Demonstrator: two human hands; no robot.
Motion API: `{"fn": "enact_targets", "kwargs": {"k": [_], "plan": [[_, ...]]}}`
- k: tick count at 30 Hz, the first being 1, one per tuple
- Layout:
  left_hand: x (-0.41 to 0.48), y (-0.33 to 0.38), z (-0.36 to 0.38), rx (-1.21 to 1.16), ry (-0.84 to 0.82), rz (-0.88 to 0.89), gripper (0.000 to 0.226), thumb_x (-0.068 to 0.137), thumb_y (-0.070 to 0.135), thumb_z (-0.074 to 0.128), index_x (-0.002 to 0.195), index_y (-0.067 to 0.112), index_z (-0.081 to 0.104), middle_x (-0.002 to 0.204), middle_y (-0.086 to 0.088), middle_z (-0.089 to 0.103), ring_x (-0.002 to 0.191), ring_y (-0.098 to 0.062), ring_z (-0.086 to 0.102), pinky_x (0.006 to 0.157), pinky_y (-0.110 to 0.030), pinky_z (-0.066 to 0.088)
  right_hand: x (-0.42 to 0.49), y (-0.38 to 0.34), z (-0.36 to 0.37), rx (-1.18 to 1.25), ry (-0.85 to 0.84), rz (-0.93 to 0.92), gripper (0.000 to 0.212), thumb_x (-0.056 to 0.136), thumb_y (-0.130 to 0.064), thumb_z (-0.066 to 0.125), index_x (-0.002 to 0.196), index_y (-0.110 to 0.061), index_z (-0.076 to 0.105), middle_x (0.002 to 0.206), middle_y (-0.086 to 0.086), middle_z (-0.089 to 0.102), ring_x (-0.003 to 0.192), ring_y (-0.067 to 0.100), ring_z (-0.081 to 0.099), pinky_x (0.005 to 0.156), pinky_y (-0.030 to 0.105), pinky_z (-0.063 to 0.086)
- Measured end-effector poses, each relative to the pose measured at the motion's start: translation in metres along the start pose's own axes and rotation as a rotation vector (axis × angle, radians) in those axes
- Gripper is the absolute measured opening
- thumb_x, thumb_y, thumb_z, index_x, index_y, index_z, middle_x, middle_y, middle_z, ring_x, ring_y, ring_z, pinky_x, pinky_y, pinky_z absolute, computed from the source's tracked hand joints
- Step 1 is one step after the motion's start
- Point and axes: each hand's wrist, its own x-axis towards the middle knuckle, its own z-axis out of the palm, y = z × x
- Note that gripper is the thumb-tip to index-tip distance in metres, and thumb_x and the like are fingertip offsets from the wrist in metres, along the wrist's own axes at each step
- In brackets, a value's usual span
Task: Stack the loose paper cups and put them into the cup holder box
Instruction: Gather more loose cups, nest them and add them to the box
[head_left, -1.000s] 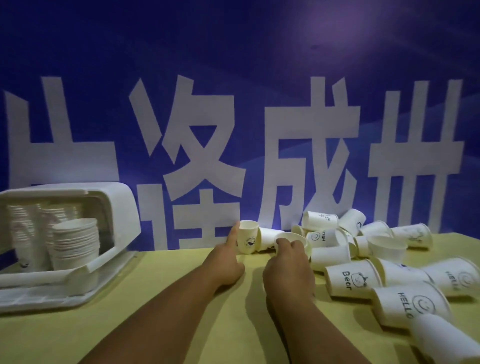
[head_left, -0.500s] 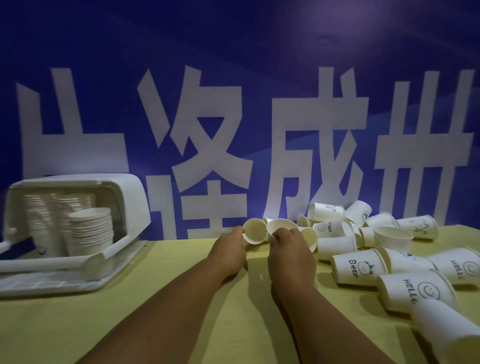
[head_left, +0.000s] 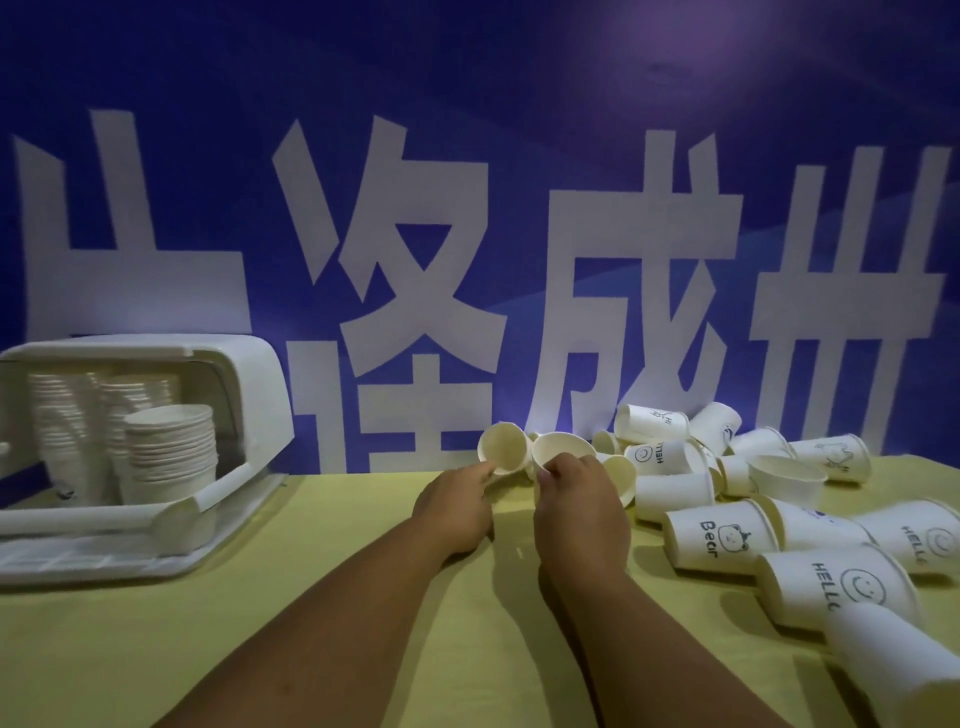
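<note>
well to the left of both grips, the white plastic cup holder box (head_left: 244, 395) stands with its lid raised and nested stacks of white paper cups (head_left: 171, 452) upright inside, likely left open so new stacks can go straight in. the left hand (head_left: 457, 506) pinches a small white paper cup (head_left: 503, 449) by its rim, tilted with its mouth toward the camera. just to its right, almost touching, the right hand (head_left: 579, 506) pinches a second white paper cup (head_left: 563, 452) the same way; holding the two mouths level and side by side looks like lining them up to slide one into the other. right of that grip, the heap of loose printed paper cups (head_left: 769, 514) lies tumbled on the yellow tablecloth (head_left: 260, 623), within easy reach, so most of the stacking seems ahead.
</note>
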Motion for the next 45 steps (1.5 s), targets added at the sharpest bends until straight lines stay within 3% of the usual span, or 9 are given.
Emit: {"fn": "enact_targets", "kwargs": {"k": [4, 8, 13, 18, 22, 27, 32, 42, 45], "plan": [[-0.013, -0.006, -0.022, -0.062, 0.21, -0.064, 0.042, 0.096, 0.027, 0.068, 0.137, 0.033, 0.058, 0.127, 0.006, 0.066, 0.105, -0.015, 0.062, 0.087, -0.026, 0.052, -0.002, -0.012, -0.007, 0.086, -0.022, 0.008, 0.017, 0.097, -0.034, 0.056, 0.095, -0.022, 0.068, 0.086, -0.008, 0.06, 0.076, 0.01, 0.055, 0.064, 0.03, 0.048], [-0.036, -0.023, -0.065, -0.018, 0.308, -0.041, 0.025, 0.096, 0.042, 0.066, 0.117, 0.03, 0.07, 0.109, 0.008, 0.07, 0.09, -0.012, 0.063, 0.081, -0.026, 0.055, -0.013, -0.034, -0.017, 0.208, -0.099, -0.042, 0.013, 0.094, -0.034, 0.063, 0.09, -0.023, 0.068, 0.077, -0.01, 0.063, 0.069, 0.004, 0.056, 0.062, 0.023, 0.042], [-0.069, -0.074, -0.127, -0.046, 0.468, 0.098, 0.019, 0.098, 0.038, 0.063, 0.101, 0.021, 0.073, 0.094, 0.005, 0.067, 0.081, -0.016, 0.06, 0.069, -0.032, 0.053, -0.028, -0.069, -0.019, 0.257, -0.139, -0.143, 0.013, 0.094, -0.033, 0.063, 0.097, -0.022, 0.069, 0.087, -0.01, 0.061, 0.078, 0.007, 0.055, 0.062, 0.017, 0.036], [-0.095, -0.127, -0.168, 0.007, 0.706, 0.186, 0.017, 0.096, 0.032, 0.064, 0.09, 0.019, 0.074, 0.076, 0.007, 0.063, 0.064, -0.017, 0.053, 0.053, -0.026, 0.041, -0.029, -0.126, -0.007, 0.358, -0.139, -0.188, 0.017, 0.094, -0.03, 0.064, 0.107, -0.02, 0.068, 0.105, -0.008, 0.056, 0.093, 0.011, 0.054, 0.066, 0.01, 0.033], [-0.109, -0.155, -0.192, 0.06, 0.835, 0.208, 0.019, 0.098, 0.029, 0.064, 0.093, 0.015, 0.077, 0.081, 0.003, 0.071, 0.066, -0.016, 0.06, 0.056, -0.019, 0.039, -0.026, -0.18, 0.01, 0.519, -0.116, -0.18, 0.017, 0.094, -0.027, 0.065, 0.109, -0.02, 0.067, 0.111, -0.008, 0.053, 0.097, 0.011, 0.055, 0.069, 0.009, 0.036], [-0.112, -0.173, -0.226, 0.064, 0.969, 0.109, 0.021, 0.096, 0.031, 0.064, 0.101, 0.015, 0.077, 0.088, 0.0, 0.075, 0.072, -0.009, 0.06, 0.058, -0.012, 0.039, -0.018, -0.239, 0.032, 0.71, -0.05, -0.113, 0.017, 0.095, -0.025, 0.064, 0.112, -0.021, 0.065, 0.116, -0.007, 0.052, 0.102, 0.014, 0.057, 0.083, 0.021, 0.05], [-0.109, -0.193, -0.232, 0.169, 0.971, 0.035, 0.015, 0.096, 0.028, 0.066, 0.099, 0.017, 0.077, 0.085, 0.001, 0.074, 0.068, -0.009, 0.056, 0.054, -0.012, 0.031, -0.018, -0.267, 0.054, 0.78, -0.108, -0.043, 0.019, 0.094, -0.026, 0.064, 0.113, -0.023, 0.067, 0.125, -0.002, 0.054, 0.109, 0.019, 0.058, 0.093, 0.036, 0.055], [-0.108, -0.189, -0.248, 0.445, 0.736, -0.155, 0.005, 0.099, 0.014, 0.059, 0.103, 0.017, 0.061, 0.1, -0.003, 0.052, 0.082, -0.023, 0.048, 0.069, -0.036, 0.044, -0.018, -0.257, 0.052, 0.687, -0.155, -0.177, 0.019, 0.095, -0.024, 0.064, 0.113, -0.022, 0.068, 0.129, -0.004, 0.052, 0.11, 0.015, 0.055, 0.082, 0.02, 0.04], [-0.109, -0.187, -0.254, 0.44, 0.71, -0.136, 0.026, 0.091, 0.004, 0.067, 0.113, 0.016, 0.063, 0.116, -0.006, 0.053, 0.09, -0.02, 0.043, 0.069, -0.035, 0.047, -0.018, -0.259, 0.05, 0.728, -0.153, -0.176, 0.019, 0.095, -0.023, 0.064, 0.113, -0.021, 0.068, 0.127, -0.004, 0.053, 0.108, 0.014, 0.054, 0.082, 0.02, 0.041]]}}
